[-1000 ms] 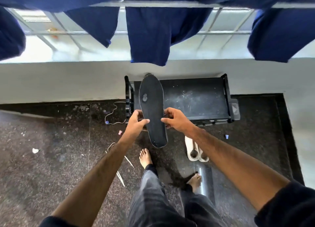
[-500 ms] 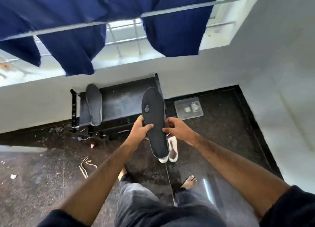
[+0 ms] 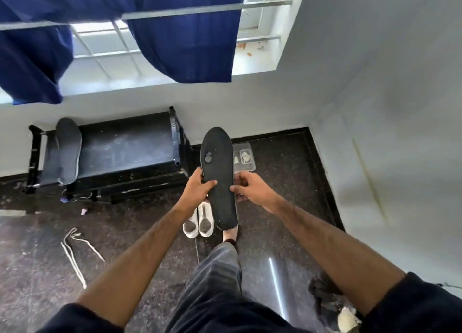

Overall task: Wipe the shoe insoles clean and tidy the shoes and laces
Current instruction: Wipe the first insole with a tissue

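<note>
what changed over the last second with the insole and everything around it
The view swung right: the black rack slid from centre to the left, and a second insole lying on it, a clear plastic box and the corner wall came into sight. Nothing was taken up or let go. Both the left hand and the right hand kept their grip on the black insole, upright as before; the white shoes and laces stayed on the floor.
</note>
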Tool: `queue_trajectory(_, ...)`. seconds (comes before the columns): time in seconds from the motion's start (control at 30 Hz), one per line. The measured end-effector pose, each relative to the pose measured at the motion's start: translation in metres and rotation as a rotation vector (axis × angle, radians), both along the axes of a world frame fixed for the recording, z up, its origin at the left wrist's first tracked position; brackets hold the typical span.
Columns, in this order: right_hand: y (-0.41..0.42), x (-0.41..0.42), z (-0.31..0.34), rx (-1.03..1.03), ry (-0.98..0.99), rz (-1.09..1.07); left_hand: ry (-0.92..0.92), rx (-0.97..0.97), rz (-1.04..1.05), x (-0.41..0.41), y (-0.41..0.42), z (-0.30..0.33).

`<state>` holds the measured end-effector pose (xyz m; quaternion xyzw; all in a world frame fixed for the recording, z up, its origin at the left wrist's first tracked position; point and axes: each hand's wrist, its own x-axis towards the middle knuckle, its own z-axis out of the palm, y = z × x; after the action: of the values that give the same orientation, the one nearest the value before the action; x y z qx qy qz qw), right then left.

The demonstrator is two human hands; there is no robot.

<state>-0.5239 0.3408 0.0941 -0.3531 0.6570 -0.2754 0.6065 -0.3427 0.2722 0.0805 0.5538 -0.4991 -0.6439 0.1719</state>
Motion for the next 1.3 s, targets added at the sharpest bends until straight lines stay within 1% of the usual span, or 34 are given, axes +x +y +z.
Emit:
queue_trajectory(0.23,-0.032,-0.07,-0.017,0.064,0.014,-0.002,-0.013,0.04,0.035,-0.061,-0.026,-0.016)
queue_trajectory(0.37,-0.054,-0.113,-0.04,0.095,0.024,0.003,-0.039,0.083,0.091,-0.085,-0.042,-0.041)
queue_trajectory(0.43,-0.071,-0.14,-0.069,0.104,0.068,0.022,-0.061,0.111,0.135,-0.098,-0.052,-0.069)
queue_trajectory(0.57,-0.1,-0.188,-0.142,0.145,0.181,0.049,-0.1,0.143,0.2,-0.121,-0.063,-0.13)
queue_trajectory(0.67,-0.129,-0.215,-0.219,0.159,0.241,0.104,-0.101,0.12,0.204,-0.142,-0.072,-0.19)
queue_trajectory(0.77,-0.157,-0.234,-0.312,0.155,0.347,0.211,-0.116,0.105,0.251,-0.165,-0.078,-0.273)
queue_trajectory(0.87,-0.182,-0.253,-0.409,0.087,0.494,0.358,-0.136,0.108,0.337,-0.19,-0.078,-0.364)
queue_trajectory(1.03,-0.207,-0.273,-0.545,0.036,0.671,0.443,-0.219,0.099,0.304,-0.212,-0.074,-0.495)
queue_trajectory(1.13,-0.22,-0.27,-0.602,0.014,0.755,0.504,-0.249,0.083,0.312,-0.215,-0.078,-0.547)
queue_trajectory(1.3,-0.24,-0.253,-0.657,-0.091,0.961,0.732,-0.259,0.079,0.307,-0.206,-0.087,-0.601)
